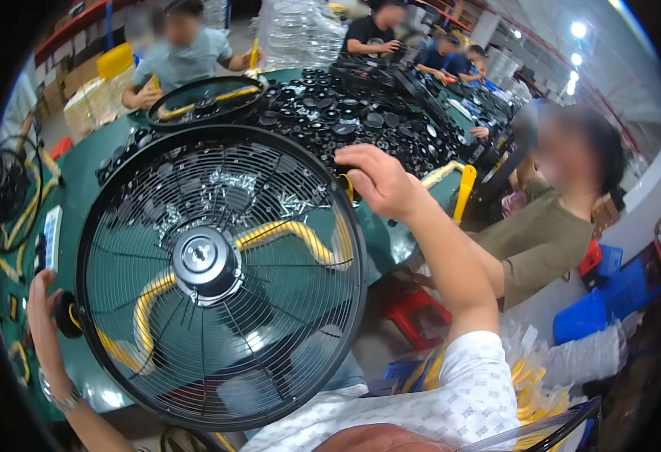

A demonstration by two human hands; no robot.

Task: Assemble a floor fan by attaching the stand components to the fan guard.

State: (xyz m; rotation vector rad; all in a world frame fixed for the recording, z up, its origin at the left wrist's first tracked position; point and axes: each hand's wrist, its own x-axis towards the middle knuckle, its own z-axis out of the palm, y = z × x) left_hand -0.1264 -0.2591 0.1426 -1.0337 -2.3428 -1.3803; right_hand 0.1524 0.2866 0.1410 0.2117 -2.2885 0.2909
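My two bare hands flank a large black fan [221, 426] tilted upright at the near edge of a green table [70, 188], its round wire cage facing me and its lower rim reaching past that edge. My left hand [46, 320], a watch [59, 395] at the wrist, is partly open, fingers fairly straight, just beside the black knob [67, 314] on the fan's left side; whether skin meets knob I cannot tell. My right hand [381, 183] is raised at the upper right of the rim, fingers half bent beside a yellow bracket [347, 187]; its palm is turned from view, so I cannot tell whether it grips anything. A yellow tube [289, 230], partly wrapped in clear plastic, curves behind the cage, and loose screws [232, 183] show through the wires. Black parts [379, 120] spread toward the table's far edge, where a co-worker [195, 53] sits behind another fan [210, 120]. A white power strip [52, 237] lies near the left edge.
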